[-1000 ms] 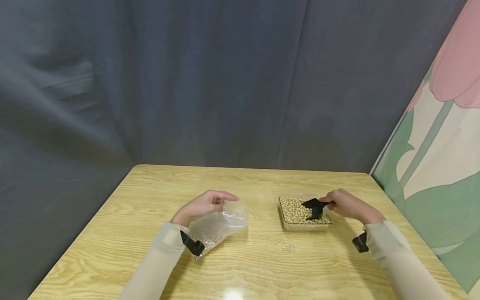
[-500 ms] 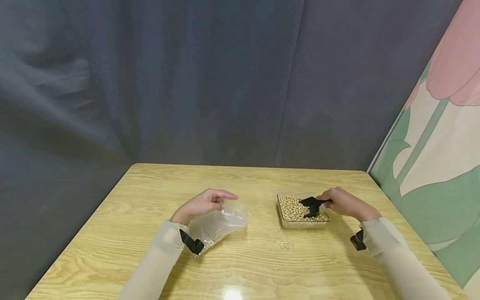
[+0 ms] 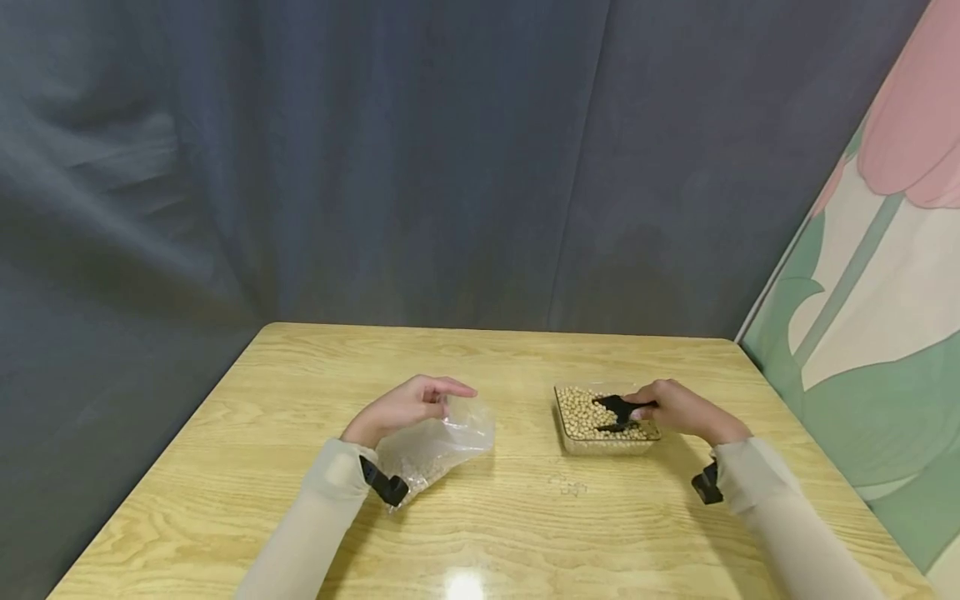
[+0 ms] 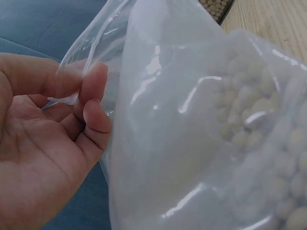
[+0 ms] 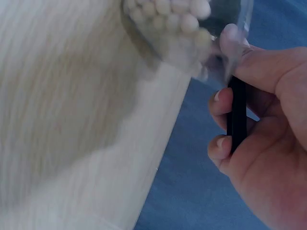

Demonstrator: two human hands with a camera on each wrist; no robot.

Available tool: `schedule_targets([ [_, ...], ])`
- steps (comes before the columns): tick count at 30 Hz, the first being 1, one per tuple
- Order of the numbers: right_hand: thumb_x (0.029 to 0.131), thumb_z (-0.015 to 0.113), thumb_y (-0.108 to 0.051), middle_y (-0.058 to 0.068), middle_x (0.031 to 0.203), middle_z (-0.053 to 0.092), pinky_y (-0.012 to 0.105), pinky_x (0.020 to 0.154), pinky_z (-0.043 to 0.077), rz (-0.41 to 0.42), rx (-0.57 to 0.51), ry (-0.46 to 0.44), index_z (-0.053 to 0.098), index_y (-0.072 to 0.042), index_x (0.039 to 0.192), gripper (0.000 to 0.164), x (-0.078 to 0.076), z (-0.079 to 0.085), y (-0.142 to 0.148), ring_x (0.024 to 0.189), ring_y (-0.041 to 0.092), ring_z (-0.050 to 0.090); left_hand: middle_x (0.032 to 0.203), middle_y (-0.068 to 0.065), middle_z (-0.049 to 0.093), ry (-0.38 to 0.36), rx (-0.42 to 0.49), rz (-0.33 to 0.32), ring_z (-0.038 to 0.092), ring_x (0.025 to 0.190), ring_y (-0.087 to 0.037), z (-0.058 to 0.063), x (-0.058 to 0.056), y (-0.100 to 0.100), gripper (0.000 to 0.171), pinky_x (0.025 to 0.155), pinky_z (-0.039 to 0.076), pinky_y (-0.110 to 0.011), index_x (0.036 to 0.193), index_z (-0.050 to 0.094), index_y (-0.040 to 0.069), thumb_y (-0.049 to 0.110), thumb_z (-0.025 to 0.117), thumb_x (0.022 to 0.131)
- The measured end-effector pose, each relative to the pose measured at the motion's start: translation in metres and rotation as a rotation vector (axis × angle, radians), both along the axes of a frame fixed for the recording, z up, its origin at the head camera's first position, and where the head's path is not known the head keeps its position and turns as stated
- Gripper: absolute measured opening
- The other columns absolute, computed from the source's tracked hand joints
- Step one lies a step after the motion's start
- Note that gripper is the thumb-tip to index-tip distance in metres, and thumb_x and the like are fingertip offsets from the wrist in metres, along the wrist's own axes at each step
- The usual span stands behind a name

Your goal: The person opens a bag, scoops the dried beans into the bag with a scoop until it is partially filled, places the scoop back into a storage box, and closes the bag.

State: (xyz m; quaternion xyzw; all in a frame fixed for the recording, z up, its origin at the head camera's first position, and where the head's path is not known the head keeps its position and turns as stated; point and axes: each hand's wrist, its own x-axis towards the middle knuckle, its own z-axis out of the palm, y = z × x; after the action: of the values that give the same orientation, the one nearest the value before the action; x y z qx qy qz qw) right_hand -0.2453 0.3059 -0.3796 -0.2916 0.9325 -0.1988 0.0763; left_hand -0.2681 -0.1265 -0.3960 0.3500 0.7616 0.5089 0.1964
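My left hand pinches the rim of a clear plastic bag between thumb and fingers. Pale round beans lie in the lower part of the bag, seen through its film in the left wrist view. On the right, my right hand grips the handle of a small black scoop, fingers curled round it in the right wrist view. The scoop's blade is tilted into a clear rectangular container filled with similar beans. Part of the blade is sunk among them.
Both bag and container rest on a wood-grain table, the container right of the bag. Small clear marks or bits lie in front of the container. A dark curtain hangs behind the table; a flower-patterned panel stands at right.
My right hand has shifted slightly left and the scoop's blade has gone lower into the beans. The left hand and bag stay put; the head view tilts slightly.
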Motion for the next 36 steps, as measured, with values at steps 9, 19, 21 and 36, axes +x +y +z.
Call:
schedule_targets([
  [9, 0.092, 0.06, -0.007, 0.025, 0.092, 0.068, 0.028, 0.066, 0.04, -0.1, -0.031, -0.104, 0.067, 0.007, 0.114, 0.027, -0.001, -0.004, -0.005, 0.05, 0.005, 0.033, 0.142, -0.019, 0.048, -0.009, 0.004, -0.003, 0.046, 0.079, -0.012, -0.001, 0.0, 0.0, 0.043, 0.072, 0.043, -0.029, 0.133, 0.056, 0.0, -0.008, 0.046, 0.092],
  [19, 0.09, 0.063, -0.007, 0.033, 0.12, 0.059, 0.032, 0.069, 0.052, -0.115, 0.009, -0.108, 0.06, 0.012, 0.121, 0.037, 0.003, 0.001, -0.01, 0.079, 0.027, 0.067, 0.14, -0.022, 0.048, 0.009, 0.009, -0.006, 0.044, 0.082, -0.013, -0.002, -0.001, -0.002, 0.041, 0.069, 0.041, -0.026, 0.132, 0.055, -0.002, -0.007, 0.046, 0.092],
  [21, 0.089, 0.063, -0.006, 0.032, 0.118, 0.061, 0.026, 0.063, 0.045, -0.105, 0.013, -0.073, 0.061, 0.012, 0.121, 0.036, 0.004, 0.001, -0.011, 0.058, 0.012, 0.054, 0.141, -0.021, 0.048, 0.006, 0.011, -0.004, 0.044, 0.083, -0.013, -0.001, -0.001, -0.002, 0.041, 0.069, 0.041, -0.026, 0.133, 0.055, -0.002, -0.007, 0.046, 0.093],
  [36, 0.085, 0.066, 0.0, 0.02, 0.1, 0.071, 0.035, 0.071, 0.056, -0.02, 0.006, 0.099, 0.064, 0.013, 0.114, 0.031, 0.003, -0.001, -0.01, 0.083, 0.026, 0.07, 0.14, -0.024, 0.048, 0.008, 0.011, -0.009, 0.043, 0.096, -0.023, 0.001, 0.0, -0.003, 0.04, 0.068, 0.039, -0.025, 0.132, 0.055, -0.004, -0.007, 0.047, 0.093],
])
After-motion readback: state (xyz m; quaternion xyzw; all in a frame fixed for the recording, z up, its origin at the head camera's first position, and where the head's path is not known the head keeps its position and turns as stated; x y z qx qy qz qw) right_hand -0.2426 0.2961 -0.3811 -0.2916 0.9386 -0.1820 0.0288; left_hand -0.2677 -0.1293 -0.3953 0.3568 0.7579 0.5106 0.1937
